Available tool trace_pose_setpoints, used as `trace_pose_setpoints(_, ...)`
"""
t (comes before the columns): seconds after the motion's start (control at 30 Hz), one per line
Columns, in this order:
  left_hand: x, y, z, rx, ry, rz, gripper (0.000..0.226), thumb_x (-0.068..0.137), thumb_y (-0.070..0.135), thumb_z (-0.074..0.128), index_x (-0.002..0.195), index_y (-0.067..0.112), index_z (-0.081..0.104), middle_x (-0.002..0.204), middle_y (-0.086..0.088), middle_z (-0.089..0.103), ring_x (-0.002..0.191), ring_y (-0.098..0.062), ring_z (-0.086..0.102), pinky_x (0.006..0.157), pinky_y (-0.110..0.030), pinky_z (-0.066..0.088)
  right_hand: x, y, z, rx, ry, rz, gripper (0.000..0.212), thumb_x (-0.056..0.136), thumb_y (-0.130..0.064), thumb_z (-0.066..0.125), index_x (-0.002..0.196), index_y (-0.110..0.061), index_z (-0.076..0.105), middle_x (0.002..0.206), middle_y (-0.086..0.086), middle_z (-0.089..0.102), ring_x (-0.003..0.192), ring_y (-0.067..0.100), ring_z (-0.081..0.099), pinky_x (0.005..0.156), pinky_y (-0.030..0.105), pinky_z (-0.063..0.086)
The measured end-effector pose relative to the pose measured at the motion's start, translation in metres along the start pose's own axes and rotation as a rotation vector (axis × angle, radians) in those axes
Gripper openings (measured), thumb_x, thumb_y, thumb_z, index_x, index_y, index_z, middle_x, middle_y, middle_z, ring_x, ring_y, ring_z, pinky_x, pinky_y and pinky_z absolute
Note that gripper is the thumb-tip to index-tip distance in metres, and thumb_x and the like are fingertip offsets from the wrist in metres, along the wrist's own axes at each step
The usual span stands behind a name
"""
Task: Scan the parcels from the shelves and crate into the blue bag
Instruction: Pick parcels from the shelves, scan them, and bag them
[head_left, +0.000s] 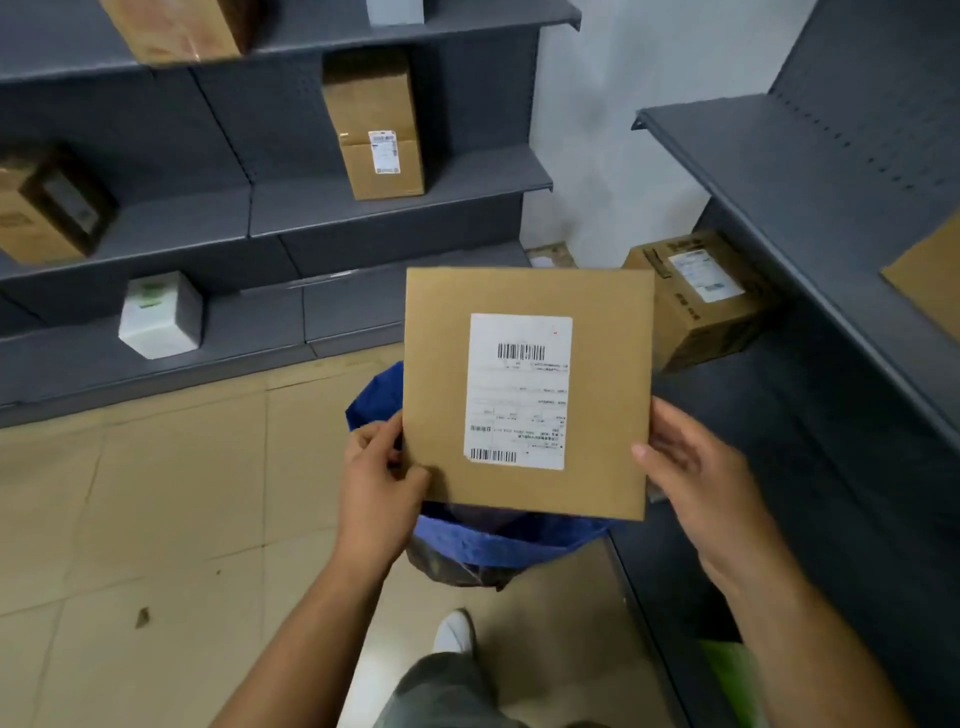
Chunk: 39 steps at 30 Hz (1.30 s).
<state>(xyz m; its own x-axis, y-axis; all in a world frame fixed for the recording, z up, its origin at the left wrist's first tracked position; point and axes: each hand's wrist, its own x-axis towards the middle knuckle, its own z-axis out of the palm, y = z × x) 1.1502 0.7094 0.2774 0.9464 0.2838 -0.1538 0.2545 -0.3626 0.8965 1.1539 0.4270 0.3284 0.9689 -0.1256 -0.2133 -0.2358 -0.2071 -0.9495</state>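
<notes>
A flat brown cardboard parcel (613, 322) with a white barcode label faces me, held up in front of my chest. My left hand (376, 483) pinches its lower left corner with the thumb on the front. My right hand (696, 478) grips its lower right edge, fingers behind the parcel. Directly below the parcel stands the open blue bag (498, 543) on the floor, mostly hidden by the parcel. No scanner is in view.
Grey shelves (395, 205) ahead hold a tall brown box (382, 140), a white box (161, 317) and other cartons at left. Another shelf unit (831, 218) on the right has a labelled box (701, 301) beneath. Tiled floor lies at left; my shoe (454, 631) is near the bag.
</notes>
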Motion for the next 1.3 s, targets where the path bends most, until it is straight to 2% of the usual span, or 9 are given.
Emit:
trace_pose_setpoints(0.13,0.070,0.001,0.002,0.010,-0.088,0.084,0.068,0.073,0.000,0.054,0.135,0.025,0.062,0.112,0.014,0.061,0.107,-0.016,0.060,0.091,-0.024,0.049,0.058,-0.012,0.018,-0.027,0.101,0.000,0.050,0.092,-0.009,0.064,0.136,-0.030,0.057,0.116,-0.014,0.069,0.107,-0.001,0.064,0.094,0.032,0.052)
trace_pose_setpoints(0.27,0.118,-0.008,0.003,-0.128,-0.190,0.030,0.083,0.073,-0.020,0.044,0.145,0.019,0.055,0.133,0.007,0.068,0.123,-0.008,0.064,0.106,-0.029,0.050,0.101,0.008,0.036,-0.042,0.083,0.085,0.048,0.092,-0.014,0.065,0.135,-0.033,0.057,0.113,-0.014,0.070,0.107,0.002,0.066,0.098,0.040,0.053)
trace_pose_setpoints(0.43,0.130,-0.052,0.020,-0.096,-0.258,-0.136,0.086,0.077,-0.019,0.040,0.122,0.050,0.063,0.120,0.013,0.073,0.114,-0.009,0.068,0.097,-0.028,0.053,0.138,0.074,0.061,-0.062,0.045,0.219,0.048,0.092,-0.006,0.062,0.132,-0.032,0.060,0.111,-0.011,0.071,0.104,0.004,0.067,0.100,0.044,0.052)
trace_pose_setpoints(0.53,0.127,-0.103,0.040,-0.051,-0.329,-0.301,0.078,0.082,-0.020,0.042,0.127,0.042,0.062,0.119,0.008,0.072,0.106,-0.007,0.070,0.091,-0.025,0.057,0.151,0.131,0.073,-0.132,-0.009,0.332,0.041,0.093,-0.013,0.062,0.118,-0.045,0.063,0.102,-0.020,0.071,0.104,0.004,0.065,0.102,0.043,0.050)
trace_pose_setpoints(0.67,0.121,-0.175,0.064,0.039,-0.435,-0.516,0.059,0.090,-0.001,0.059,0.142,0.027,0.057,0.131,0.002,0.067,0.113,-0.016,0.067,0.100,-0.039,0.055,0.157,0.216,0.082,-0.289,-0.136,0.529,0.042,0.096,-0.027,0.061,0.136,-0.037,0.054,0.115,-0.015,0.062,0.120,0.020,0.056,0.102,0.053,0.047)
trace_pose_setpoints(0.8,0.117,-0.215,0.097,0.090,-0.508,-0.659,0.036,0.093,0.002,0.053,0.116,0.030,0.055,0.110,0.009,0.063,0.098,-0.008,0.060,0.078,-0.012,0.050,0.160,0.281,0.089,-0.302,-0.205,0.663,0.042,0.097,-0.031,0.058,0.138,-0.038,0.050,0.113,-0.017,0.059,0.119,0.019,0.056,0.100,0.052,0.049)
trace_pose_setpoints(0.9,0.117,-0.231,0.115,0.116,-0.498,-0.674,0.036,0.078,0.019,0.053,0.112,0.030,0.054,0.117,-0.002,0.062,0.109,-0.018,0.057,0.086,-0.024,0.053,0.167,0.304,0.096,-0.242,-0.259,0.706,0.038,0.097,-0.028,0.058,0.130,-0.046,0.054,0.116,-0.018,0.062,0.115,0.015,0.058,0.100,0.050,0.051)
trace_pose_setpoints(1.07,0.131,-0.245,0.119,0.233,-0.510,-0.520,0.099,0.086,0.003,0.063,0.160,0.046,0.012,0.171,0.000,0.004,0.157,-0.022,0.009,0.126,-0.043,0.022,0.184,0.303,0.112,-0.364,-0.332,0.489,0.043,0.096,-0.020,0.058,0.132,-0.043,0.053,0.129,-0.017,0.055,0.119,0.004,0.052,0.103,0.032,0.045)
trace_pose_setpoints(1.3,0.139,-0.183,0.100,0.287,-0.418,-0.316,0.091,0.091,0.007,0.065,0.155,0.052,0.019,0.171,0.006,-0.004,0.158,-0.018,-0.002,0.126,-0.042,0.022,0.194,0.248,0.107,-0.381,-0.291,0.272,0.043,0.093,-0.008,0.057,0.126,-0.035,0.061,0.135,-0.018,0.051,0.125,0.004,0.047,0.104,0.022,0.037)
